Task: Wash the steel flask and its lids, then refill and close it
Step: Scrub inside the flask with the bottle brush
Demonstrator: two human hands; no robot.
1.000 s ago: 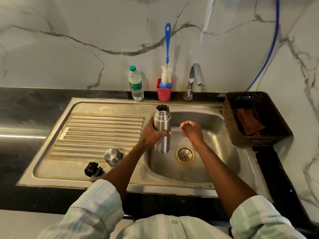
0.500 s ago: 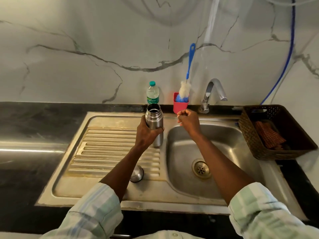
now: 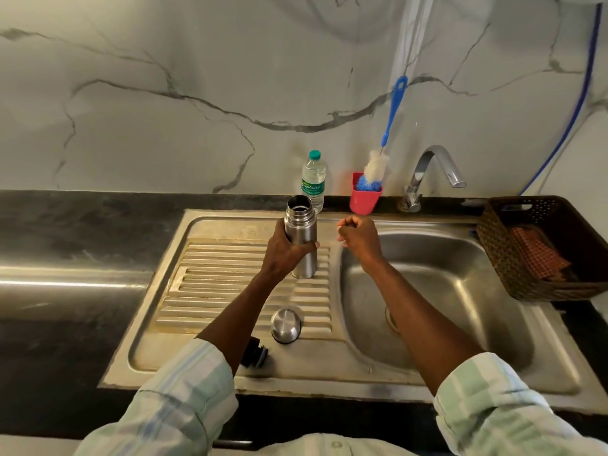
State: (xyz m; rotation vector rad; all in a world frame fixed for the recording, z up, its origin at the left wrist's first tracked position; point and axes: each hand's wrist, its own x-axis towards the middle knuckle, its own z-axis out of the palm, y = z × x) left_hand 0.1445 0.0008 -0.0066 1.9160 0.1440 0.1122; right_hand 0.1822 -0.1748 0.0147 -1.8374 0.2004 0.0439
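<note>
- Black stone surface [image 3: 82, 232] carries a steel sink unit [image 3: 230, 363] under a white veined marble wall [image 3: 164, 126].
- Left hand [image 3: 283, 248] grips the open cylindrical steel flask [image 3: 301, 225], upright on the ribbed drainboard [image 3: 223, 281].
- Right hand [image 3: 358, 238] is fisted, holding nothing, above the basin edge.
- Round steel lid [image 3: 285, 325] and black stopper [image 3: 256, 353] lie on the drainboard, nearer the person.

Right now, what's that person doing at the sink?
A person is washing up a steel flask. The left hand grips the open flask upright on the ribbed draining board. The right hand is curled, holding nothing, near the red cup with the bottle brush. The steel lid and black stopper lie nearby.
</note>
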